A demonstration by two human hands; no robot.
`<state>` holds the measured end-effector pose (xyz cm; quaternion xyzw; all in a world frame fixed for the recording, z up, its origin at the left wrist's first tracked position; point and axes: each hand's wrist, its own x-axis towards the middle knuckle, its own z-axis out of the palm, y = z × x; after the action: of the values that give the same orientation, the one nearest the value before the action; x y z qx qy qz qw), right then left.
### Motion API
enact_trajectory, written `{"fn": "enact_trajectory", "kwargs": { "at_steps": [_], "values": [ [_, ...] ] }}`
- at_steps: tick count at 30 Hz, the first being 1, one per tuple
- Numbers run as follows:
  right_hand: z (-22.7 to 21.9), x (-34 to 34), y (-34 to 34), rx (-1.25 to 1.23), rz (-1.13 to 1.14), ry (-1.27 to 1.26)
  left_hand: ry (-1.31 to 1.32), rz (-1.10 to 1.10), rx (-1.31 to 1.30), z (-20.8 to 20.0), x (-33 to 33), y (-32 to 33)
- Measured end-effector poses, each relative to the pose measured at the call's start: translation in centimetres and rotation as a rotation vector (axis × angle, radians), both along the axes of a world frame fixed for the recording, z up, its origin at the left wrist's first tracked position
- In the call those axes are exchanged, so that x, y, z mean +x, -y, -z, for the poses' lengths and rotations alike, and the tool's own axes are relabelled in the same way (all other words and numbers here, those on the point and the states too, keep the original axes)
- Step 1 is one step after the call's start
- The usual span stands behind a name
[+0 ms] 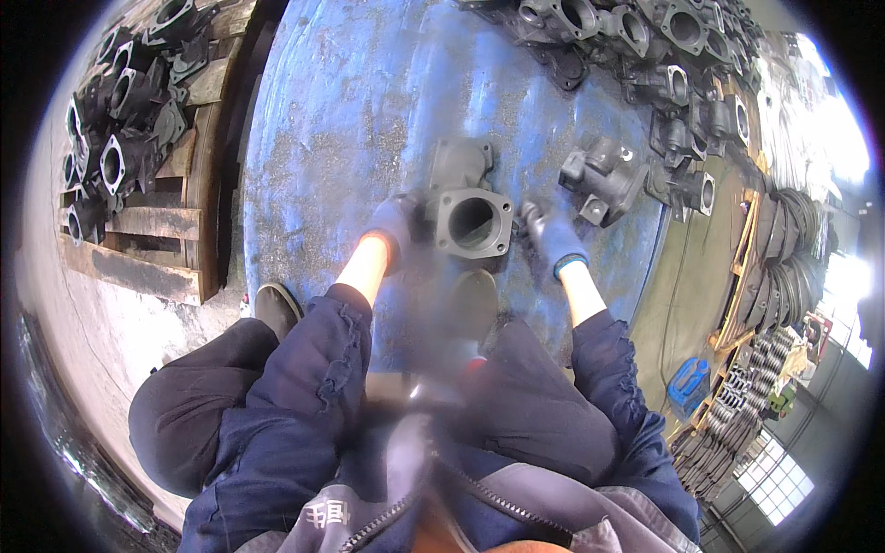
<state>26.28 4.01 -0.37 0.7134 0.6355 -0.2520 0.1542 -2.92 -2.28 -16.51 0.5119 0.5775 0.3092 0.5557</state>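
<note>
A dark grey metal casting (456, 226) lies on the blue board between my hands. Its square flange, with a large round bore and corner holes, faces up, and a narrower body reaches away behind it. My left hand (392, 229), in a blue glove with an orange cuff, is beside the flange's left edge. Its darkened fingertips point at the casting, and whether they touch it is unclear. On the other side, my right hand (556, 240), also gloved in blue, has its fingers apart, a small gap from the flange. A second casting (604, 180) lies beyond it to the right.
Many similar castings (682, 32) are heaped at the far right of the blue board (323, 120). More castings (115, 166) sit on a wooden pallet (157, 272) at left. A blue plastic container (689, 385) and stacked dark rings (784, 290) are at right. My shoe (278, 309) is near the board's left edge.
</note>
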Motion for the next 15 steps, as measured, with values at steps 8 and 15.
{"fn": "enact_trajectory", "kwargs": {
  "at_steps": [8,15],
  "values": [
    [11.4,0.7,4.8,-0.083,0.352,-0.822,0.304,-0.221,-0.593,-6.3,0.4,-0.3],
    [-1.4,-3.4,4.8,0.197,0.348,-0.589,-0.093,0.204,-0.115,-14.3,-0.4,-1.4]
  ]
}}
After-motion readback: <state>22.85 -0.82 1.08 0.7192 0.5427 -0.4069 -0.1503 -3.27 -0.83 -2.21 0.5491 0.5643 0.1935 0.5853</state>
